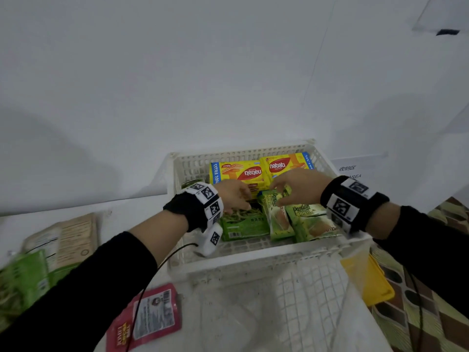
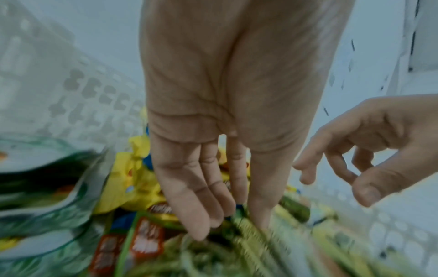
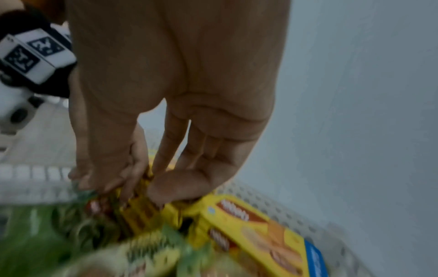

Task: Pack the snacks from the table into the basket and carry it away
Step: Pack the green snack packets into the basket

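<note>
Backdrop: white wall (image 1: 177,72) rises behind the white table (image 1: 127,207), and a patterned floor (image 1: 431,326) shows at your right.
Basket: the white slotted basket (image 1: 253,257) sits on the table in front of you, against the wall.
Inside it: two yellow wafer packs (image 1: 238,172) lie side by side at the far wall; a green bean-snack pack (image 1: 243,224) lies near left, two green pandan cake packs (image 1: 308,219) near right, touching each other.
Still on the table: a red pouch (image 1: 152,316) lies near your left elbow, and blurred green and beige packs (image 1: 38,262) lie far left, well apart from the basket.
Other things: a yellow lid-like piece (image 1: 378,283) sits just beside the basket's right corner.
In the way: your two wrists cross the basket's middle and hide the packs beneath.
Left hand (image 1: 234,195): you reach down into the basket, fingers (image 2: 189,187) straight and close together, tips at the bean-snack pack; grip holds nothing.
Right hand (image 1: 299,185): you hover it over the pandan packs, fingers loosely curled; whether the grip pinches a pack's top edge I cannot tell.
</note>
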`<action>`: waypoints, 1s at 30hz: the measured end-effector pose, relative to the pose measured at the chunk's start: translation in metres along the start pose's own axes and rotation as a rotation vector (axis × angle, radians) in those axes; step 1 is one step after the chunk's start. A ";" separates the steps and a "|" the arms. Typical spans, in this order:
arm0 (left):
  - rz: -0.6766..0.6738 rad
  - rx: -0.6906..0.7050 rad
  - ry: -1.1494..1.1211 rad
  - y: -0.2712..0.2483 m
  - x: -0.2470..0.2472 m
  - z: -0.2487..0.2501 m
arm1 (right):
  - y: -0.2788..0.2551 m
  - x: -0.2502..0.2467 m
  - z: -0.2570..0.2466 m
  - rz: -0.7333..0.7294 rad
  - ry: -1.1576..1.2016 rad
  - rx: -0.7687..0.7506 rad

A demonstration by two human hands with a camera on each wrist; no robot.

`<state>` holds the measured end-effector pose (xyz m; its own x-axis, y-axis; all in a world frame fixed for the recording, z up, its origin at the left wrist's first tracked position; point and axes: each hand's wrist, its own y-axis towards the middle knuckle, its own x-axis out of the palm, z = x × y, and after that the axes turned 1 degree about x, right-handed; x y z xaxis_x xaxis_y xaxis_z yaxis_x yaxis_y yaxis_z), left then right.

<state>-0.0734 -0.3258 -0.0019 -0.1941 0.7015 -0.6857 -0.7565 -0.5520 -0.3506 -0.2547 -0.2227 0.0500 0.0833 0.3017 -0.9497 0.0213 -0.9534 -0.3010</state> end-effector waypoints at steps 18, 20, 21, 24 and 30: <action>0.538 -0.013 0.147 -0.312 -0.112 -0.121 | -0.046 -0.023 -0.288 0.259 0.569 -0.407; 0.558 -0.087 0.159 -0.356 -0.110 -0.167 | -0.038 -0.008 -0.332 0.217 0.640 -0.446; 0.559 -0.134 0.162 -0.376 -0.107 -0.188 | -0.033 0.002 -0.353 0.194 0.670 -0.463; 0.558 -0.249 0.127 -0.428 -0.090 -0.248 | -0.007 0.039 -0.410 0.125 0.703 -0.474; 0.512 -0.362 0.088 -0.495 -0.049 -0.350 | 0.036 0.113 -0.492 0.010 0.553 -0.317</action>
<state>0.5294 -0.2446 -0.0175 -0.4114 0.2770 -0.8684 -0.3189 -0.9362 -0.1475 0.2452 -0.2257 -0.0258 0.5849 0.3265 -0.7425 0.3048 -0.9368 -0.1719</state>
